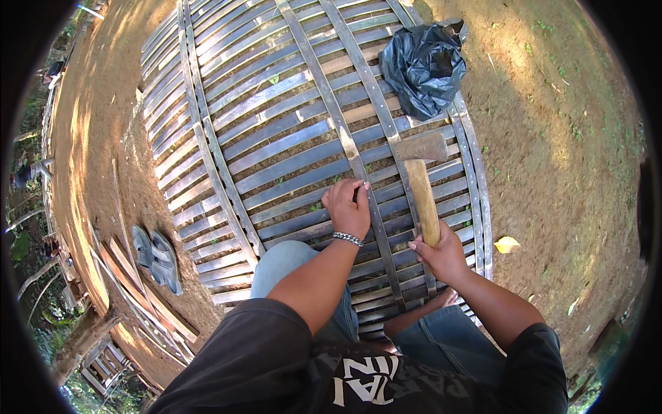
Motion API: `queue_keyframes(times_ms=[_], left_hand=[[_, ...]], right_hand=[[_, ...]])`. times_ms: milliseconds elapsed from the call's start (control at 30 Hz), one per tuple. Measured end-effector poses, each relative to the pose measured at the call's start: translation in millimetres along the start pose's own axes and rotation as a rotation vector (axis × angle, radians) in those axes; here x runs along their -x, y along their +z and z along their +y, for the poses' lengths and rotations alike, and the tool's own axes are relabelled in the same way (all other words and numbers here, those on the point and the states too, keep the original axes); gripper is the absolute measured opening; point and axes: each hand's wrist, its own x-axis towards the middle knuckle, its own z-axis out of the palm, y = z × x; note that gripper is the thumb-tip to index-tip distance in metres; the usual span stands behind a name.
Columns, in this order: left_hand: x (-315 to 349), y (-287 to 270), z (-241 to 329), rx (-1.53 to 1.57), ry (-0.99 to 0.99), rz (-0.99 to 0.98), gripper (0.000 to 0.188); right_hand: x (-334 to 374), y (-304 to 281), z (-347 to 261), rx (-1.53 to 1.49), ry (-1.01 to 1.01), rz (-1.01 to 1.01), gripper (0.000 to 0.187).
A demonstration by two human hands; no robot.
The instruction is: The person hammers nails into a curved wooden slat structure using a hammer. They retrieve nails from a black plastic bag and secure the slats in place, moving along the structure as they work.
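My right hand point(443, 254) is wrapped round the lower end of the wooden handle of a hatchet point(423, 196). The hatchet's rusty metal head point(422, 148) lies at the far end, over the slats. Left of it, my left hand point(348, 205), with a chain bracelet at the wrist, is closed in a pinch against a long strip point(378, 224). A tiny bright spot shows at those fingertips, too small to name. Under both hands spreads a large panel of thin slats point(283, 183), crossed by several long strips. I sit on the panel's near part.
A crumpled black plastic bag point(420, 76) rests on the panel's far right corner. On the dirt point(558, 179) to the right lies a yellow leaf point(507, 244). A pair of sandals point(157, 259) and several long loose strips point(148, 300) are on the ground at left.
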Motion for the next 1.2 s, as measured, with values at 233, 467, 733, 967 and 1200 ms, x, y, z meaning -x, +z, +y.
queue_keyframes(times_ms=[233,467,733,967,1200], left_hand=[[0.0,2.6,0.0,0.006,-0.001,0.030,0.008],[-1.0,2.2,0.4,-0.003,0.002,0.038,0.008],[-1.3,0.7,1.7,0.024,-0.050,0.018,0.007],[-1.5,2.2,0.7,0.044,-0.048,0.041,0.008],[-2.0,2.0,-0.1,0.026,-0.012,0.054,0.007]], right_hand=[[6.3,-3.8,13.9,0.330,-0.092,0.008,0.029],[7.0,-8.1,18.9,0.537,-0.210,0.018,0.035],[4.1,-17.2,15.6,0.570,-0.279,-0.054,0.044],[2.0,-10.4,10.9,0.480,-0.154,-0.031,0.041],[-0.8,-11.3,21.1,0.485,-0.208,-0.021,0.041]])
